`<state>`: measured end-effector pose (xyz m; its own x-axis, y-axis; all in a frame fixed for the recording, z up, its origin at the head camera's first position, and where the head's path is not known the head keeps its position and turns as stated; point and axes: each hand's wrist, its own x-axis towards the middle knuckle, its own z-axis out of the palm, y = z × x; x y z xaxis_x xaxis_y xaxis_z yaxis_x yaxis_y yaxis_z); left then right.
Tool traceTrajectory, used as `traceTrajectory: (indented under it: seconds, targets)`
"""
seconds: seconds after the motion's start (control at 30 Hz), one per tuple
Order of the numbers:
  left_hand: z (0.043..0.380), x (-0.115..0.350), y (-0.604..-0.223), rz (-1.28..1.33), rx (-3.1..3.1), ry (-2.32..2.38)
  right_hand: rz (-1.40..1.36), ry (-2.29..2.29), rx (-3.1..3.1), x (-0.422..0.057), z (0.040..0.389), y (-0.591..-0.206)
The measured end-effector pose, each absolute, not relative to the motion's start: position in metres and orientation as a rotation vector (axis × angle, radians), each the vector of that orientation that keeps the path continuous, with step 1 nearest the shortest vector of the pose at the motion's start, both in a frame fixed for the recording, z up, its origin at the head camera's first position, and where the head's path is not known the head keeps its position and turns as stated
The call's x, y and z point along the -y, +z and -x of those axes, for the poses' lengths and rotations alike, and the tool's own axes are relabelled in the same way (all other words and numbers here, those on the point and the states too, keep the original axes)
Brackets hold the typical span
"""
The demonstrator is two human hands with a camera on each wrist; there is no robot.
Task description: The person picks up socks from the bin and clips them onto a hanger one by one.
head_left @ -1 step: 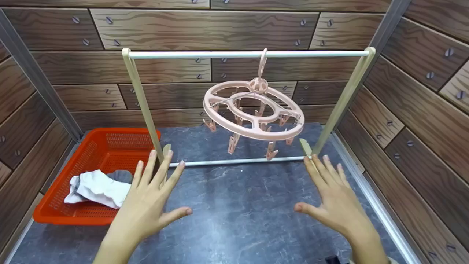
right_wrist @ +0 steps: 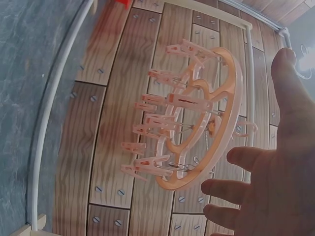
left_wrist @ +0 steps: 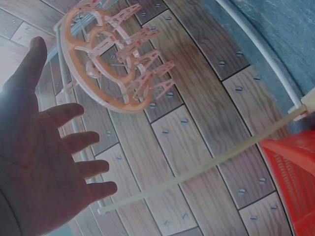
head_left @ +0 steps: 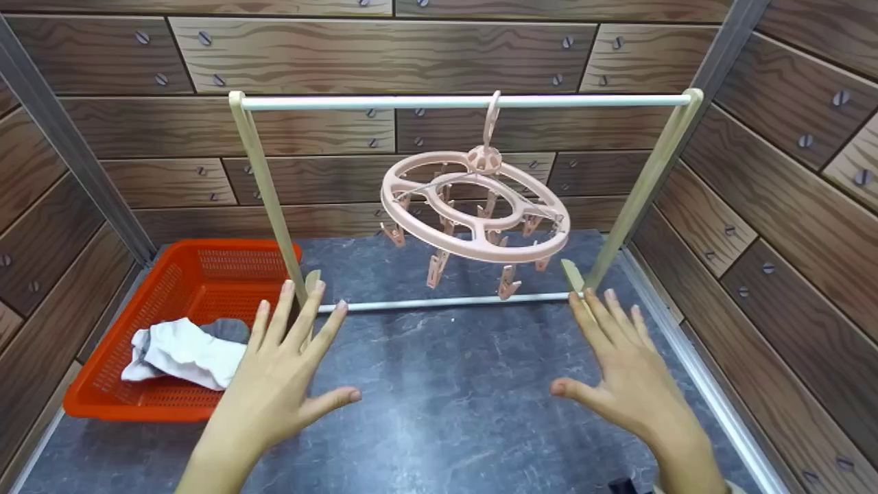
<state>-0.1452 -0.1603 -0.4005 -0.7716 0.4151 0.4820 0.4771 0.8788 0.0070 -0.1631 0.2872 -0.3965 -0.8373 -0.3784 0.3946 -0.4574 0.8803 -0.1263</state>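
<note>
My left hand [head_left: 278, 374] is held palm down with fingers spread and holds nothing. It overlaps the near right corner of the red-orange basket [head_left: 103, 405] in the head view. Across from it, my right hand [head_left: 627, 381] is spread the same way, also holding nothing, its fingertips near the rack's right foot. Beyond both hands, a pink round clip hanger [head_left: 473, 240] hangs by its hook from the top bar of a drying rack [head_left: 329, 103]. Several pink clothespins [right_wrist: 187, 102] dangle from its rings, with nothing in them. White and grey cloth [head_left: 195, 353], resembling socks, lies in the basket.
The rack's low white bar [head_left: 439, 302] runs close above the dark grey tabletop [head_left: 425, 412]. Wood-patterned walls [head_left: 384, 55] enclose the back and both sides. A small black object [head_left: 623, 486] shows at the bottom edge, beside my right wrist.
</note>
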Motion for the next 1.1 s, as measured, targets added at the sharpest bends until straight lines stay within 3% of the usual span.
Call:
traceTrajectory:
  seconds: [0.43, 1.1]
  targets:
    - [0.149, 0.149, -0.394, 0.655, 2.619, -0.134, -0.690, 0.306, 2.581, -0.273, 0.179, -0.388]
    - [0.181, 0.116, -0.376, 0.761, 2.545, -0.170, -0.909, 0.279, 2.149, -0.245, 0.264, -0.365]
